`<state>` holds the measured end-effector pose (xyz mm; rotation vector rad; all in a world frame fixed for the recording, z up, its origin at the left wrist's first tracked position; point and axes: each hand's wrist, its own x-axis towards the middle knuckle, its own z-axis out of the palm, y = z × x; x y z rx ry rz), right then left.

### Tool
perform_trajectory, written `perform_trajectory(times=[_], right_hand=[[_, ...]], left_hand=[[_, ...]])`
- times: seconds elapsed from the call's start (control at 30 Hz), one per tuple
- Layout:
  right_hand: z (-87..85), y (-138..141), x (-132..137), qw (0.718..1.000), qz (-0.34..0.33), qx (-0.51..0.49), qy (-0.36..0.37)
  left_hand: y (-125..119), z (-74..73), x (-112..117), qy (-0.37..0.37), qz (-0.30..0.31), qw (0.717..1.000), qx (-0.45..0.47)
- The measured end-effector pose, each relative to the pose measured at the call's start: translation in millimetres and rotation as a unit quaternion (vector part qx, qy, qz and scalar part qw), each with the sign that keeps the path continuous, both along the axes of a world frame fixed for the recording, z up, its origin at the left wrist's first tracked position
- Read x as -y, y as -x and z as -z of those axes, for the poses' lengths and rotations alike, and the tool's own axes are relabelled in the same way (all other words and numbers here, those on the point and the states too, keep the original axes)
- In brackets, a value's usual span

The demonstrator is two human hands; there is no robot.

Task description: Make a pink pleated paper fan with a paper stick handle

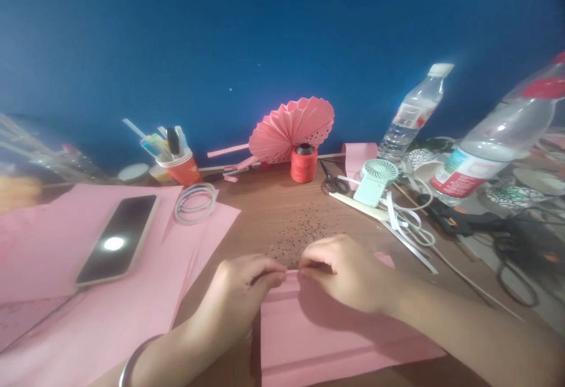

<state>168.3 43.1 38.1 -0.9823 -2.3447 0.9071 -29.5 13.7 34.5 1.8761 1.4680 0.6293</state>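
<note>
A pink paper sheet with fold creases lies on the wooden desk right in front of me. My left hand pinches the sheet's far edge, fingers closed. My right hand pinches the same edge just to the right, fingers curled down on it. The fingertips of both hands almost meet at the fold. Tiny dark specks are scattered on the desk just beyond my hands.
Large pink sheets lie at the left, with a phone and a coil of rings on them. Behind stand a pen cup, pink paper fan, red thread spool, scissors, mint hand fan, two bottles and a glue gun.
</note>
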Motion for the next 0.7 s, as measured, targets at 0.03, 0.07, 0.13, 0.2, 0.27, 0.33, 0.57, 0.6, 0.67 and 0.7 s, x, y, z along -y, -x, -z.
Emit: perform_trajectory(times=[0.03, 0.07, 0.13, 0.2, 0.27, 0.33, 0.57, 0.6, 0.67, 0.7], right_hand=[[-0.2, 1.4, 1.8, 1.0, -0.001, 0.005, 0.0], [0.2, 2.6, 3.4, 1.0, -0.003, 0.008, 0.0], [2.6, 4.2, 5.7, 1.0, -0.005, 0.013, -0.002], [6.1, 4.7, 6.3, 1.0, 0.0, 0.024, -0.005], [9.0, 4.5, 5.4, 0.999, 0.009, 0.033, -0.005], [9.9, 4.0, 3.6, 0.999, 0.011, 0.033, 0.002], [8.0, -16.4, -20.1, 0.996, 0.05, 0.074, -0.023], [9.9, -22.7, -26.7, 0.993, 0.064, 0.089, -0.037], [15.6, -36.4, -40.7, 0.99, 0.068, 0.107, -0.063], [18.9, -43.0, -47.3, 0.989, 0.061, 0.115, -0.067]], left_hand=[[-1.4, -1.1, 1.0, 0.001, 0.005, 1.0, 0.0], [-2.6, -2.5, 1.6, 0.006, 0.012, 1.0, -0.002], [-3.9, -5.2, 1.8, 0.019, 0.027, 0.999, -0.012], [-3.1, -6.5, 0.4, 0.026, 0.041, 0.999, -0.022], [-0.8, -6.1, -2.0, 0.028, 0.058, 0.998, -0.024], [2.0, -4.8, -4.4, 0.022, 0.071, 0.997, -0.021], [17.8, -0.6, -21.2, 0.009, -0.034, 0.998, -0.043], [21.2, 1.3, -25.0, 0.013, -0.052, 0.998, -0.041], [28.0, 6.0, -32.5, 0.018, -0.07, 0.997, -0.039], [31.0, 8.3, -35.8, 0.02, -0.075, 0.996, -0.04]])
